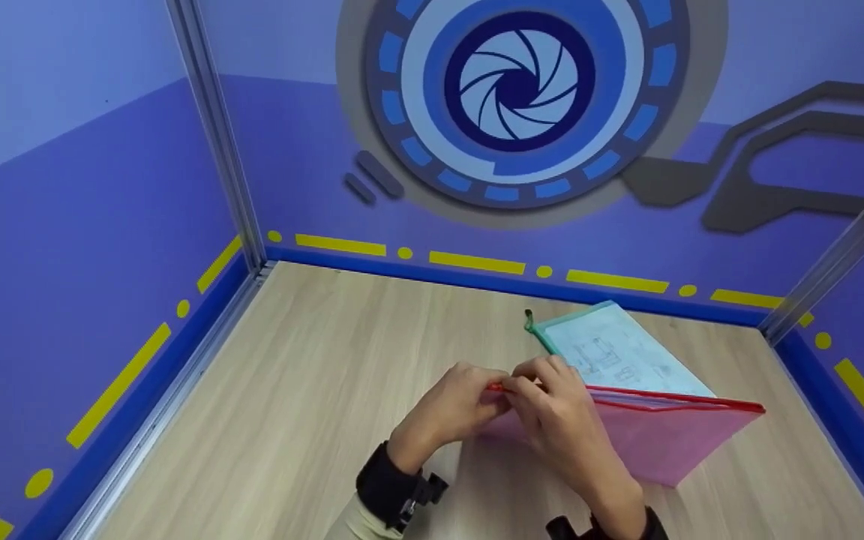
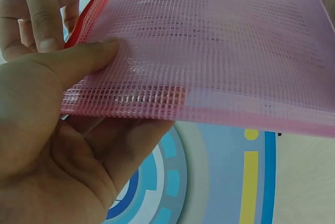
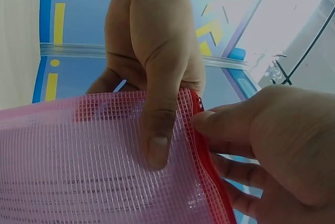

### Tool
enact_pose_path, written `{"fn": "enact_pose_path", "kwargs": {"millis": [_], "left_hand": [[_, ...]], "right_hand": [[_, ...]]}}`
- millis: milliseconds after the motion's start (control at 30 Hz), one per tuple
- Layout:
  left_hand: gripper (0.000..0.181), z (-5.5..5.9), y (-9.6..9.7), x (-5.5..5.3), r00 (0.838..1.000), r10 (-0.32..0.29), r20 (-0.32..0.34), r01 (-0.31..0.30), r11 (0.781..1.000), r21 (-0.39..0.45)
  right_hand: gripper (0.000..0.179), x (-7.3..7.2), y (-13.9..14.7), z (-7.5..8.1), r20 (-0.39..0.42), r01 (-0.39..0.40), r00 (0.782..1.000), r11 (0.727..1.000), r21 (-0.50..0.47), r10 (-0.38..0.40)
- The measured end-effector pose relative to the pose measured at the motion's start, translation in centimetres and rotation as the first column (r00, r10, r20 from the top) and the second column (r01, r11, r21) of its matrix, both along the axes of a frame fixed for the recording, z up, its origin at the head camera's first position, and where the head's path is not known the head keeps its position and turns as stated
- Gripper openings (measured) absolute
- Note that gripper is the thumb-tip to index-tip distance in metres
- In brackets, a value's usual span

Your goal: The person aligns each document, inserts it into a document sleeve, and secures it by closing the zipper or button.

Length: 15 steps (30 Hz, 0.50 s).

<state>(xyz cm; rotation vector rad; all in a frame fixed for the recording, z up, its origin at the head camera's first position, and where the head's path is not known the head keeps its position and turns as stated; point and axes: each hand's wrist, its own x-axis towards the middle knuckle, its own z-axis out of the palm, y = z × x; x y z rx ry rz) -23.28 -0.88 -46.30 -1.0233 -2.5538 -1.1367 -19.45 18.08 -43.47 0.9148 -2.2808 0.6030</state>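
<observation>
A pink mesh zipper pouch (image 1: 649,442) with a red zipper (image 1: 687,400) along its top stands on edge, printed text showing through its face. My left hand (image 1: 451,405) grips its left end, with the thumb (image 3: 158,130) flat on the near face and the fingers behind. At the same end, my right hand (image 1: 563,416) pinches the red zipper edge; in the right wrist view its thumb (image 3: 209,123) presses beside the zipper's end. The zipper slider is hidden by the fingers. Lines of print (image 3: 68,192) run across the sheet inside.
Behind the pink pouch lies a green-edged clear pouch (image 1: 619,349) holding a sheet with line drawings, a green pull tab (image 1: 529,321) at its corner. Blue panel walls (image 1: 289,165) and metal posts (image 1: 218,127) enclose the wood-grain table (image 1: 312,360).
</observation>
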Motion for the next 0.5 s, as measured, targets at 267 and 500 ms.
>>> {"fn": "enact_pose_path", "kwargs": {"millis": [267,500], "left_hand": [[0.007,0.19,-0.04,0.10,0.999,-0.021,-0.025,0.021,1.000,0.001],[0.009,0.10,-0.06,0.06,1.000,-0.017,-0.022,0.017,1.000,-0.012]], "right_hand": [[0.030,0.21,-0.49,0.13,-0.015,-0.017,1.000,1.000,-0.008,0.017],[0.027,0.51,-0.95,-0.08,-0.022,0.039,0.999,0.999,0.026,-0.038]]}}
